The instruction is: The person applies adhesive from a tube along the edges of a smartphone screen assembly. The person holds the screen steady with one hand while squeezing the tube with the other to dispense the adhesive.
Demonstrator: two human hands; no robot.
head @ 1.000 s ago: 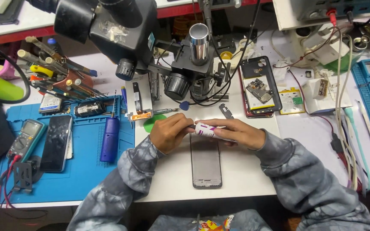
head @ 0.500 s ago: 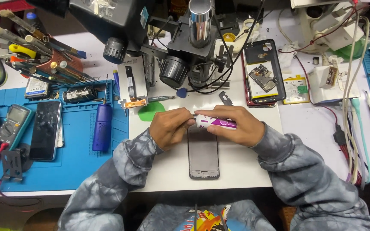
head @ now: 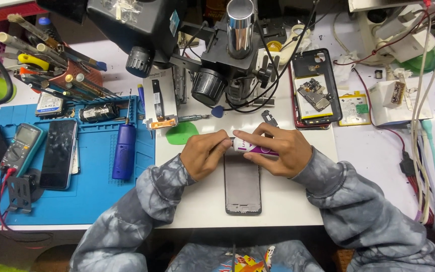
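Observation:
My right hand [head: 277,148] grips a small white and purple tube [head: 250,146], held sideways just above the top end of a grey phone frame [head: 242,185] that lies flat on the white work surface. The fingertips of my left hand [head: 205,152] pinch the tube's left end, where the cap sits. Both hands hover over the upper part of the frame, in front of the base of a black microscope [head: 212,60].
A blue mat [head: 94,191] at left holds a dark phone [head: 58,153], a multimeter [head: 20,147] and a blue tool [head: 124,151]. A green pick [head: 181,133] lies beside my left hand. An opened phone [head: 314,88] with its board showing lies at upper right, near cables.
The view has shifted a little downward and closer. My hands stay together on the tube over the frame, with my left fingers still working at its left end.

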